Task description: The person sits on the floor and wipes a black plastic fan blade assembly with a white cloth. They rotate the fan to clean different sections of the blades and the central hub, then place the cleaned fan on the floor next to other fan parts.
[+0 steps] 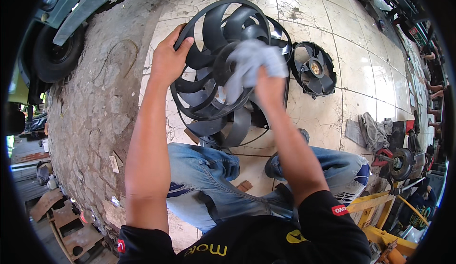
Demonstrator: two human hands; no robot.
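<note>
My left hand point(172, 55) grips the outer ring of a black plastic fan wheel point(216, 21), thumb over the rim. The wheel is held tilted in front of my knees. In my right hand point(270, 87) is a bunched pale grey cloth point(259, 62), pressed against the blades near the hub and blurred by motion. Beneath the wheel lies a second black fan with curved blades point(239, 127), partly hidden by it. To the right, a smaller black fan in a round frame point(316, 69) rests on the tiles.
Cracked cream tiles point(356, 41) meet rough, broken concrete point(90, 136) on the left. A vehicle tyre point(59, 52) stands at the upper left. Grey rags point(373, 132), a small wheel point(402, 164) and a yellow metal frame point(375, 212) are at the right.
</note>
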